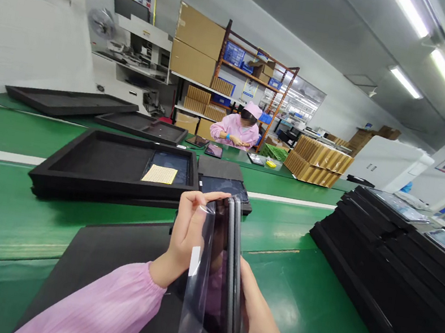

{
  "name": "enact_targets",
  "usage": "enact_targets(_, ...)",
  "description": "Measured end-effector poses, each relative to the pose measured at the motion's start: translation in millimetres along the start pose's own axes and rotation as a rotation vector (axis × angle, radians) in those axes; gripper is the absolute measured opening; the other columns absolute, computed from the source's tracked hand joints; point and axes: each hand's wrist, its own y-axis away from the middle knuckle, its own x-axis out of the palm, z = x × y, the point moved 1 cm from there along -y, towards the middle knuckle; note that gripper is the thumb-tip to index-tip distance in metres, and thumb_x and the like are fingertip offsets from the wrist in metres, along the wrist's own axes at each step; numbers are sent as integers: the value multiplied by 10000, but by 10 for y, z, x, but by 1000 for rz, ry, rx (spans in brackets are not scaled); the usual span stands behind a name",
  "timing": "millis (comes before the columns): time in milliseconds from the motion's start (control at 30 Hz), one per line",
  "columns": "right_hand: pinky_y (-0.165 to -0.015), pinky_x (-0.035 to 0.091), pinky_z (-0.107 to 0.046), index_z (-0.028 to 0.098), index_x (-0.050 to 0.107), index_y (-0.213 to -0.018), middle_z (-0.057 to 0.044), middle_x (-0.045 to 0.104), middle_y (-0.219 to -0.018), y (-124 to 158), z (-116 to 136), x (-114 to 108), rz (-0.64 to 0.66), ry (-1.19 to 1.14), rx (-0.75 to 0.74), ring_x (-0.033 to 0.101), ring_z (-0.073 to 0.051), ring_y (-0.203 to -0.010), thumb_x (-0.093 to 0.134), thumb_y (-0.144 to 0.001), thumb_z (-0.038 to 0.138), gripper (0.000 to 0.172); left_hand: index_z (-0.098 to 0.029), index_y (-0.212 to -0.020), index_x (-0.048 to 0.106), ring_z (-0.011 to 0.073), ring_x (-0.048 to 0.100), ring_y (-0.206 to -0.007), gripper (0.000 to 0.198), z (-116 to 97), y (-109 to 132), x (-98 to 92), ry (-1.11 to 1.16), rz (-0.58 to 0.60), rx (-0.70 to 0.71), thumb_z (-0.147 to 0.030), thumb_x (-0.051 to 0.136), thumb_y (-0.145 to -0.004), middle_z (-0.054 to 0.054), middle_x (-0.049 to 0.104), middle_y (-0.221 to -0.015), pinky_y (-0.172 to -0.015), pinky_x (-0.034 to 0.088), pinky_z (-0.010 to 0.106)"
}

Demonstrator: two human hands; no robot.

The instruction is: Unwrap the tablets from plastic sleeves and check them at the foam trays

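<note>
Two dark tablets (225, 270), pressed face to back, are held on edge in front of me. My right hand (259, 322) grips them along the right side and the bottom. A clear plastic film (194, 299) with a white tab stands away from the glossy front screen on the left. My left hand (188, 229) is closed at the upper left corner, its thumb behind the film and its fingers reaching to the top of the tablets. Beneath my hands lies a black foam sheet (101, 266).
A black foam tray (63, 161) holds a dark panel and a yellow label sheet (159, 174). Black trays with tablets are stacked (378, 263) at the right. Across the green bench (299, 191), a person in pink (237, 129) works near cardboard dividers (318, 160).
</note>
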Motion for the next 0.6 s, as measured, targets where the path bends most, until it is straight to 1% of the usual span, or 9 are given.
enact_targets(100, -1130, 444, -372, 381, 393, -1484, -2, 543, -1446, 3, -23, -13, 30, -12, 18, 532, -281, -1333, 685, -669, 137, 900, -252, -912, 426, 232, 718, -962, 215, 10, -3, -4, -4, -5, 0, -438, 514, -974, 73, 768, -1037, -859, 547, 401)
enact_targets(233, -1141, 438, -392, 350, 373, -1501, -23, 520, -1469, -8, -27, -19, 65, -27, -27, 501, -300, -1361, 694, -683, 157, 900, -251, -910, 434, 233, 724, -945, 226, 9, -9, -3, -2, -19, 3, -449, 527, -967, 77, 769, -1026, -844, 557, 399)
enact_targets(300, -1152, 424, -383, 341, 380, -1501, -24, 528, -1455, -17, -15, -21, 57, -4, -58, 507, -292, -1353, 693, -689, 157, 890, -253, -912, 436, 234, 724, -958, 224, 1, -12, 5, 4, -27, 9, -445, 539, -963, 72, 771, -1019, -855, 559, 402)
enact_targets(400, -1161, 405, -376, 297, 400, -1499, -44, 529, -1453, -28, 13, -20, 14, 34, -66, 496, -296, -1359, 691, -676, 152, 885, -256, -910, 432, 237, 728, -954, 228, 2, -17, 19, 27, -37, 1, -438, 562, -953, 58, 774, -1008, -845, 567, 402)
enact_targets(467, -1148, 417, -365, 302, 401, -1496, -39, 525, -1460, -34, 35, -12, 13, 37, -51, 497, -292, -1356, 699, -655, 135, 908, -257, -913, 433, 231, 731, -934, 219, 16, -21, 21, 59, -43, -1, -415, 579, -948, 49, 775, -1003, -813, 574, 386)
enact_targets(600, -1061, 498, -334, 358, 422, -1466, -10, 527, -1447, -50, 71, 1, 41, -22, 1, 549, -274, -1297, 738, -610, 90, 951, -254, -922, 448, 226, 732, -929, 201, 46, -36, 0, 114, -46, 2, -382, 601, -942, 43, 774, -997, -786, 573, 362)
